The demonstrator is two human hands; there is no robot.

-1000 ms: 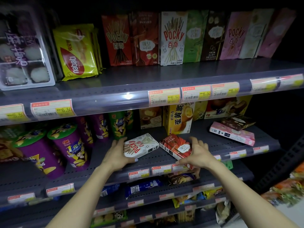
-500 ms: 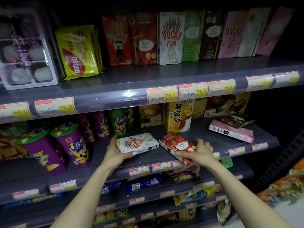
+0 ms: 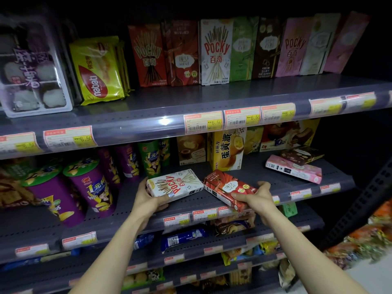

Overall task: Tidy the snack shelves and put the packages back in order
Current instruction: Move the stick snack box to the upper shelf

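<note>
Purple chip cups (image 3: 93,187) stand on the left of the middle shelf (image 3: 265,172). Left hand (image 3: 148,200) has its fingers wrapped around a white Pocky box (image 3: 175,183), held just above the shelf. Right next to it, the right hand (image 3: 257,198) grips a red box (image 3: 228,188), tilted over the shelf's front edge. Farther right a pink box (image 3: 293,168) lies flat.

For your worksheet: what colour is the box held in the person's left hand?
White, with red Pocky lettering: the white box in the left hand, head view.
</note>
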